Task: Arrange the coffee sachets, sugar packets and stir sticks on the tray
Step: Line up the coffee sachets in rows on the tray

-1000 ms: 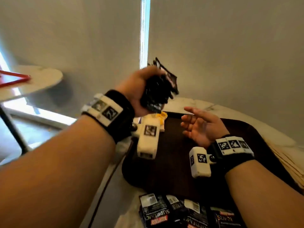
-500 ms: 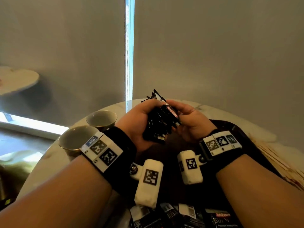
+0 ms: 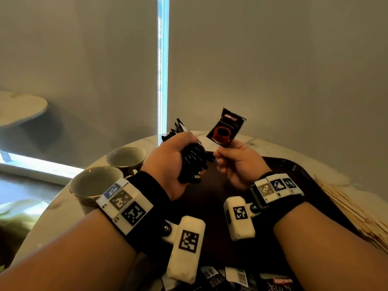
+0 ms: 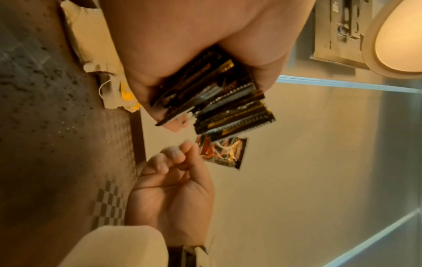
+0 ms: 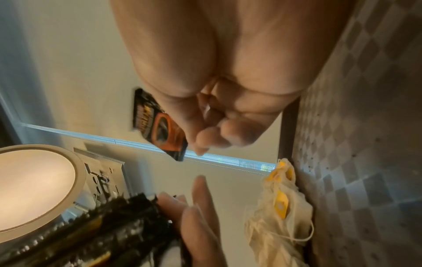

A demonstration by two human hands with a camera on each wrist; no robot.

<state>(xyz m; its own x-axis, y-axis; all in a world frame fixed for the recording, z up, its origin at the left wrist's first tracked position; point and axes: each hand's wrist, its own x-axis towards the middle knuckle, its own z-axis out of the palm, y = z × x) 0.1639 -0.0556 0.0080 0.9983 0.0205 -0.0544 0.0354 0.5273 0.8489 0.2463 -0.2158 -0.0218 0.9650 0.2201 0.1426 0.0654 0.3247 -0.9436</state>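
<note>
The left hand, raised above the tray, clutches a bundle of coffee sachets. Beside it, the right hand pinches one sachet upright

A bunch of black sachets fans upright above the dark tray — one sachet, red-ringed, stands apart beside it.

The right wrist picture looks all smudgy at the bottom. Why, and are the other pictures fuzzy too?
Right wrist view: the bundle of sachets in the left hand is smeared by motion blur, beside a glaring round lamp. Left wrist view: warm light, the single sachet slightly soft. Head view: sharper, dim, with a bright strip of daylight.
</note>
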